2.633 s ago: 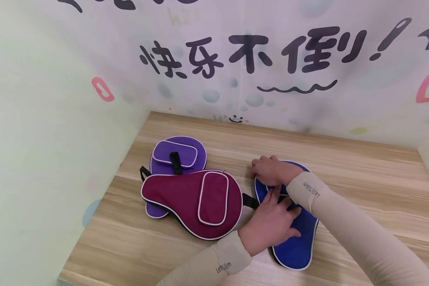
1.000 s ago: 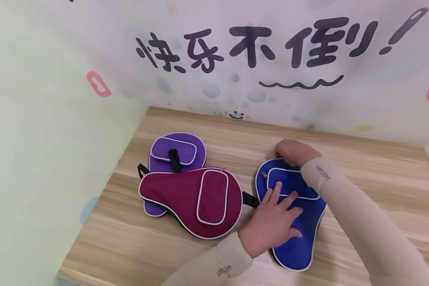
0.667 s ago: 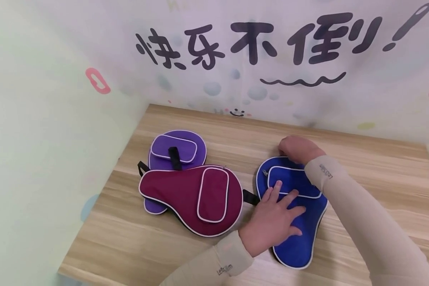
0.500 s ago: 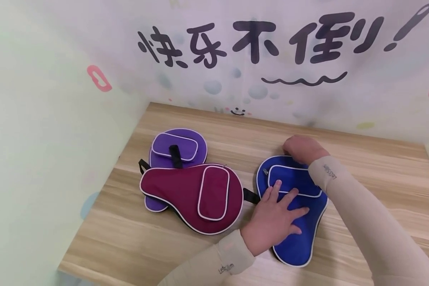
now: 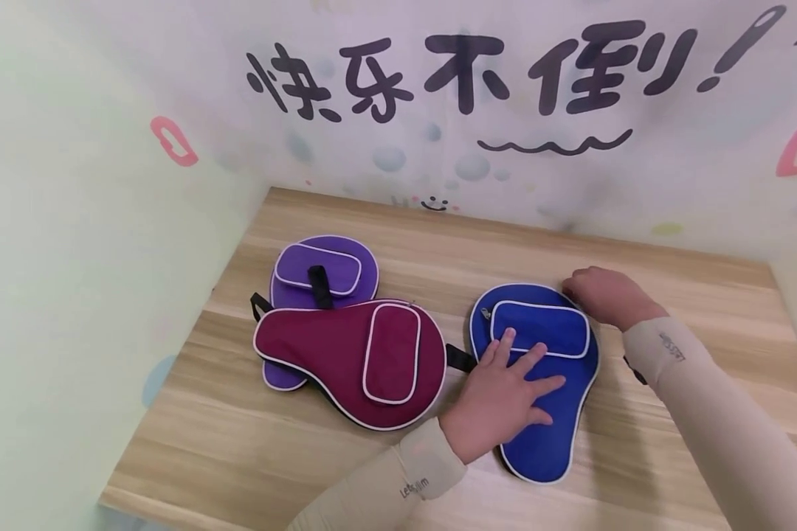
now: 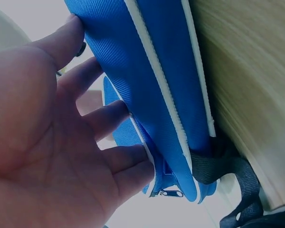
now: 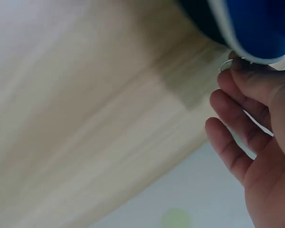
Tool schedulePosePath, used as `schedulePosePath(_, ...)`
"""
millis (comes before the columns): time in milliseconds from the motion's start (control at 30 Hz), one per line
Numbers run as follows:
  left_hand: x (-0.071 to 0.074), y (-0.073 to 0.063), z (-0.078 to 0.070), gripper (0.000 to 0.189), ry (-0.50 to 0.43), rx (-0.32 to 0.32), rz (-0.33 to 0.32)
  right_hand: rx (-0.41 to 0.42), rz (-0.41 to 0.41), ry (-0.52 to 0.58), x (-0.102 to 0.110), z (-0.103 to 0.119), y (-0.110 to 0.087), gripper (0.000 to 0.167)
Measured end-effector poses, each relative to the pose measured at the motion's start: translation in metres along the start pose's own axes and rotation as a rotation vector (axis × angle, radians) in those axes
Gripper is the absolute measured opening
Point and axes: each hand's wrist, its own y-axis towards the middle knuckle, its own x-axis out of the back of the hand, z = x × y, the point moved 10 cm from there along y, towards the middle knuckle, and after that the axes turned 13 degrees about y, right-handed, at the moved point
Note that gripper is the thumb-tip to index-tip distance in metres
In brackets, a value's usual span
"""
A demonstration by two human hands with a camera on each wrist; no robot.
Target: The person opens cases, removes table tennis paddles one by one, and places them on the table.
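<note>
A blue table tennis paddle case (image 5: 546, 442) with white piping lies on the table, its round end away from me and a pocket (image 5: 547, 329) on top. My left hand (image 5: 498, 402) rests on it with fingers spread; the left wrist view shows the fingertips touching the fabric. At the right side of its round end, my right hand (image 5: 604, 295) pinches a zipper pull (image 7: 224, 65) between thumb and forefinger. The other right fingers are loosely bent in the right wrist view. Whether the zipped edge gapes is hard to tell.
To the left, a maroon paddle case (image 5: 305, 339) lies across a purple one (image 5: 367, 259), partly covering it. A black strap (image 5: 460, 358) reaches toward the blue case. The wooden table (image 5: 192, 450) meets printed walls at the back and left.
My right hand has travelled rightward along the blue case's round edge, from its upper left side to its right side, uncovering the pocket. The left hand has stayed on the case.
</note>
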Motion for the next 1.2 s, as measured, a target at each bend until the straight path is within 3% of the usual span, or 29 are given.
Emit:
schedulePosePath(133, 0.000, 0.000, 0.003, 0.057, -0.010, 0.001, 0.008, -0.004, -0.057, 0.046, -0.001, -0.008, -0.017, 0.010)
schedulePosePath(333, -0.003, 0.002, -0.001, 0.065, -0.075, -0.018, 0.039, -0.011, -0.171, 0.092, -0.007, -0.018, -0.050, 0.016)
schedulePosePath(733, -0.002, 0.002, 0.003, 0.067, -0.122, 0.007, 0.049, 0.066, -0.432, 0.136, -0.013, -0.017, -0.094, 0.015)
schedulePosePath(1033, 0.003, 0.002, 0.005, 0.066, -0.119, 0.007, 0.010, 0.081, -0.458, 0.136, -0.016, -0.008, -0.115, 0.017)
schedulePosePath(1200, 0.006, 0.002, 0.004, 0.065, -0.122, 0.011, -0.008, 0.150, -0.534, 0.153, -0.018, 0.002, -0.124, 0.020)
